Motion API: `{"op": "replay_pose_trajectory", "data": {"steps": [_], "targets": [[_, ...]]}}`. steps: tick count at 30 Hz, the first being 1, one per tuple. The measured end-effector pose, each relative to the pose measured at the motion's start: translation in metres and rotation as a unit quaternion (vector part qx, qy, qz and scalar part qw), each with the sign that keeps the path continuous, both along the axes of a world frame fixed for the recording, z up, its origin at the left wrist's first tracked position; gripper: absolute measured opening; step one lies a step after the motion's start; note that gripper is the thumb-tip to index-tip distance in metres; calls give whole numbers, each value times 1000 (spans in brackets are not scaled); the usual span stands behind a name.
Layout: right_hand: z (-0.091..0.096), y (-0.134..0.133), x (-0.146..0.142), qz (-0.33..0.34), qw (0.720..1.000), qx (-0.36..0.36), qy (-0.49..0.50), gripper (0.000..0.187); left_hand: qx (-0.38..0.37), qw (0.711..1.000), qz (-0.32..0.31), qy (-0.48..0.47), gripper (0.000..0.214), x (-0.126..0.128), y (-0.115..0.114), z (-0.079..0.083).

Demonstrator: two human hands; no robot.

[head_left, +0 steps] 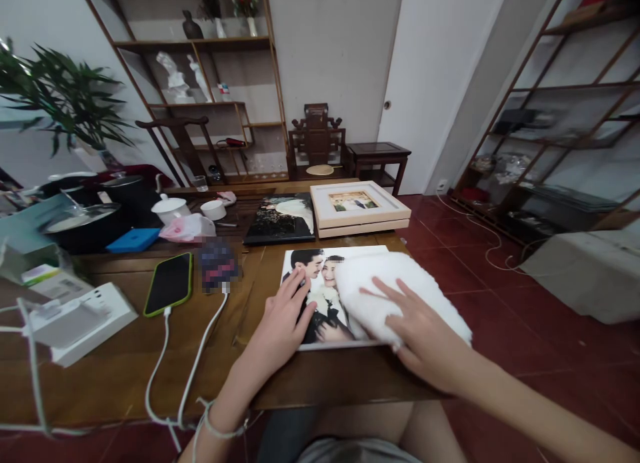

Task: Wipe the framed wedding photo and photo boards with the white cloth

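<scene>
A photo panel (325, 310) with a printed picture of a couple lies on the wooden table near its front edge. My left hand (287, 310) rests on the panel's left part, its fingers stretched out and nothing in them. On the right part, a fluffy white cloth (425, 283) covers the picture and hangs past the panel's right side. My right hand (415, 323) presses down on this cloth and grips it near its lower edge, some fingers extended over it. The panel's right part is hidden under the cloth.
Behind the panel lie a dark photo panel (280, 220) and stacked pale frames (360, 210). To the left are a phone (170, 283) on a white cable (200, 356), a white box (93, 323), a blue box (134, 239) and pots (90, 226). The table (350, 376) ends close to my lap.
</scene>
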State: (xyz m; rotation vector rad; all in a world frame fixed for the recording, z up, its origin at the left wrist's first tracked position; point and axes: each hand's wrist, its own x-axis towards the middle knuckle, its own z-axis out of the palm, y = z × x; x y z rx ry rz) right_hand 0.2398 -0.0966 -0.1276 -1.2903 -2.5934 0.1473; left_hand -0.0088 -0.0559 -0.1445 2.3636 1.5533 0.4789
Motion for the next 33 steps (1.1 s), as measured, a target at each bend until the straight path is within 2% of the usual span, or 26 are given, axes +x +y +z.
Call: {"op": "replay_pose_trajectory", "data": {"steps": [2, 5, 8, 10, 13, 16, 19, 23, 26, 29, 33], "targets": [[3, 29, 1, -27, 1000, 6, -4, 27, 2, 1000, -1, -1, 43, 1, 1, 1], [8, 68, -9, -31, 999, 8, -4, 31, 5, 1000, -2, -12, 42, 1, 2, 1], [13, 85, -29, -24, 1000, 7, -12, 35, 10, 1000, -2, -22, 41, 1, 2, 0], [14, 78, -40, -8, 1000, 6, -15, 36, 15, 999, -2, -29, 41, 0, 2, -2], [11, 42, -47, 27, 1000, -7, -14, 39, 22, 999, -5, -44, 42, -1, 2, -4], [9, -3, -40, 62, 997, -29, -20, 36, 22, 999, -8, -49, 43, -1, 3, -6], [8, -28, -21, 61, 997, -44, -20, 35, 14, 999, -2, -41, 43, -1, 3, -5], [5, -22, 9, -37, 998, -37, -25, 30, 9, 999, 11, -36, 43, 0, 2, -2], [1, -11, 22, -71, 997, -27, -15, 24, 33, 997, 18, -73, 41, 0, 1, -1], [1, -7, 22, -72, 997, -20, -13, 25, 70, 989, 30, -125, 35, -1, 3, -2], [9, -1, 2, -73, 996, -18, -39, 28, 91, 985, 24, -143, 29, -2, 5, -5]]}}
